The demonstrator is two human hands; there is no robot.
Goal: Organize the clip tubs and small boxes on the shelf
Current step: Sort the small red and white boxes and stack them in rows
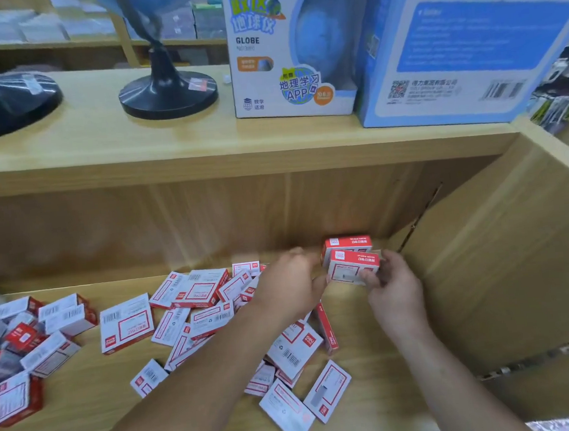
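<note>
We see small boxes (126, 323) strewn over the shelf's (88, 421) left and middle, front box (352, 270) before rear box (347, 243) at back right, globe boxes (290, 46) above.

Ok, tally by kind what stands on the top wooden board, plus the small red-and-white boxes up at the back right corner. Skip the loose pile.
Glossy black round stands: 2
Large cardboard globe cartons: 2, one white, one blue
Small red-and-white cardboard boxes: 2, the front one pinched by the right hand
Total: 6
</note>
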